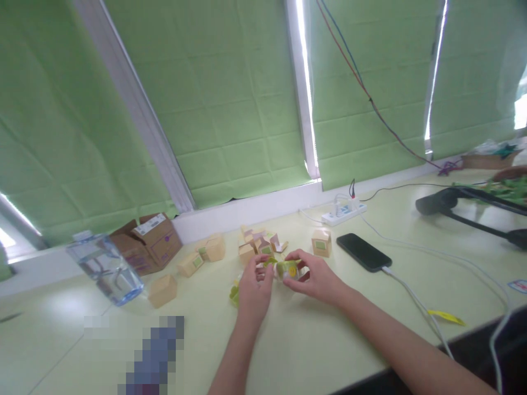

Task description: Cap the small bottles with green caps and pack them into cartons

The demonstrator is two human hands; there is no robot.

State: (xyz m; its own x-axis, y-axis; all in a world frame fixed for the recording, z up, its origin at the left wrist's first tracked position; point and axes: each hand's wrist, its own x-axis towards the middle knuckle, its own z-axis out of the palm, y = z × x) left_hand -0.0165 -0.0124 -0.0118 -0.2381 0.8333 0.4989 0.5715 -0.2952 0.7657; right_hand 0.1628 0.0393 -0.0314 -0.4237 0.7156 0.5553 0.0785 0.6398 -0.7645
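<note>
My right hand [315, 277] grips a small green-and-white item [288, 269] with a round yellow mark, its thumb below and fingers above. It looks like a small jar or wrapped pack, but blur hides its exact kind. My left hand [256, 282] is curled at the item's left end, where a green piece [270, 261] shows by the fingertips; its exact hold is partly hidden. Some green wrapping [234, 295] lies on the table just left of that hand. Behind the hands sit several small tan cartons [247, 253], some with raised flaps.
A lone tan carton [321, 243] stands right of the pile, near a phone [364, 252] on a white cable. On the left are a water bottle [107, 269], an open brown box [158, 241] and more cartons [162, 291]. A power strip [343, 213] lies behind.
</note>
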